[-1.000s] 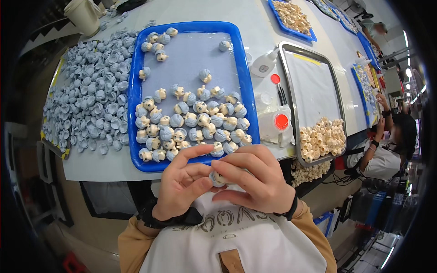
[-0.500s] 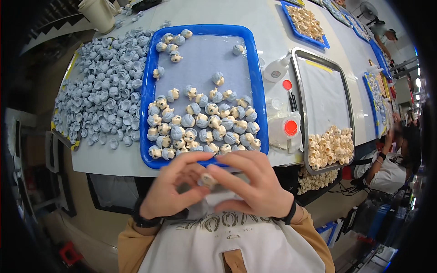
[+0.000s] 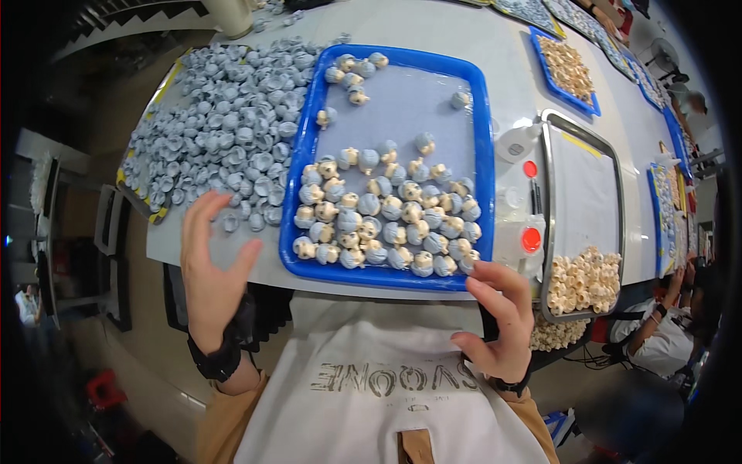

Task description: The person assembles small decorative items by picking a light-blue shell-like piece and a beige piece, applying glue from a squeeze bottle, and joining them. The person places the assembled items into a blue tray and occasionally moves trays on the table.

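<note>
My left hand [image 3: 212, 271] is raised with thumb and fingers spread, just in front of the pile of pale blue hair shells [image 3: 209, 127]. Nothing shows between its fingers. At the front right corner of the blue tray [image 3: 487, 155], my right hand [image 3: 502, 317] hovers with fingers curved and apart, its fingertips beside a small doll head [image 3: 469, 261] at the tray's edge. I see nothing in this hand. Many doll heads with blue hair [image 3: 390, 207] crowd the tray's near half, and a few lie along its far end.
To the right, a metal tray [image 3: 546, 193] holds cream-coloured head pieces [image 3: 585, 282] at its near end. Between the trays are a white bottle [image 3: 516, 143] and a container with a red cap [image 3: 531, 240]. Another person [image 3: 653, 325] sits at the far right.
My hands have parted: the left went left toward the shells, the right moved right to the tray's corner. The small piece held between them is no longer there. The whole view has shifted.
</note>
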`<state>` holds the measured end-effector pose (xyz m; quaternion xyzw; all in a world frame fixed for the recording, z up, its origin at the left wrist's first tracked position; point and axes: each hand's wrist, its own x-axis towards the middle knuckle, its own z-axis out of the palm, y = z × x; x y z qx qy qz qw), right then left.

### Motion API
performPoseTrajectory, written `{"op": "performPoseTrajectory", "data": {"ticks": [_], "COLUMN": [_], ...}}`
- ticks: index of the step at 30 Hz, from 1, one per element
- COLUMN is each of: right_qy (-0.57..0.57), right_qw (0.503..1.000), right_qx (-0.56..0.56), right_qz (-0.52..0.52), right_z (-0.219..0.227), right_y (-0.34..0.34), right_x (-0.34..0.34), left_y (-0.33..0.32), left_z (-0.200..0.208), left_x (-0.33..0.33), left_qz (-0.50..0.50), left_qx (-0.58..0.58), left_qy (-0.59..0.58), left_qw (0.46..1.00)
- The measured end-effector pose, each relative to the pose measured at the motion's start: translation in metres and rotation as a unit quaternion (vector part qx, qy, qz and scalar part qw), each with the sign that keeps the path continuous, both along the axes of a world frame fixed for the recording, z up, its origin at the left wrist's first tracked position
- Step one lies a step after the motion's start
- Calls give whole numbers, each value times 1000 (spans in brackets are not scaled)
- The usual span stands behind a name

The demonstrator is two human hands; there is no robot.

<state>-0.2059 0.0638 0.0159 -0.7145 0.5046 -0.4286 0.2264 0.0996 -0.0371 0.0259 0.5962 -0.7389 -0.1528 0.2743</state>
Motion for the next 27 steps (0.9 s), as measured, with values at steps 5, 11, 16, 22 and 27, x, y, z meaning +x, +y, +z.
{"op": "performPoseTrajectory", "data": {"ticks": [5, 11, 16, 22, 27], "right_qy": [1, 17, 22, 28, 27], "right_qw": [1000, 999, 999, 998, 996], "right_qx": [20, 32, 37, 42, 44], "right_qz": [23, 20, 20, 48, 69], "right_z": [-1, -1, -3, -4, -4], "right_y": [-5, -8, -9, -11, -11], "right_x": [7, 12, 13, 16, 16], "left_y": [-4, -21, -25, -26, -26], "left_z": [-53, -69, -78, -80, -84], "left_x": [54, 64, 63, 59, 60], "left_qz": [46, 78, 60, 95, 115], "left_qx": [-26, -53, -113, -149, -147], "left_qy": [-114, -131, -106, -100, -83], "left_qw": [992, 987, 986, 979, 979]}}
